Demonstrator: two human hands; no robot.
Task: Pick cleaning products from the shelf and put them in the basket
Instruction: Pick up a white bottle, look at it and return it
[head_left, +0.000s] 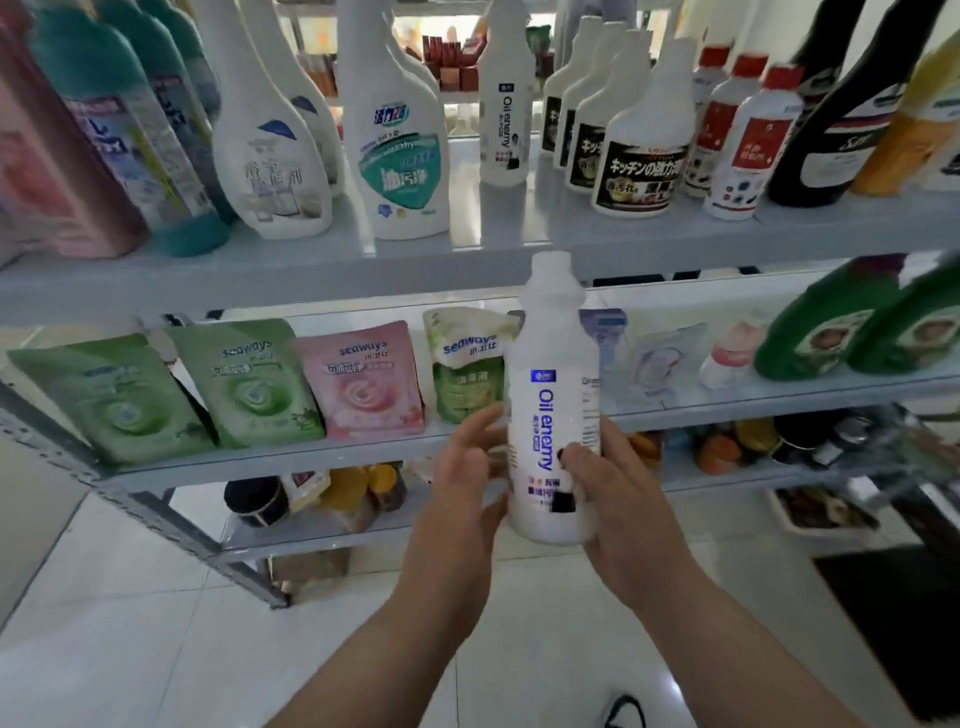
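Your right hand grips the white Oil enemy bottle low on its body, thumb across the label, holding it upright in front of the shelf. Your left hand is open, fingers loosely spread just beside the bottle's left side. Seaways pouches stand on the middle tier behind

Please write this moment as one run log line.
right hand: grips Oil enemy bottle, upright | left hand: open beside it | shelf: behind, stocked
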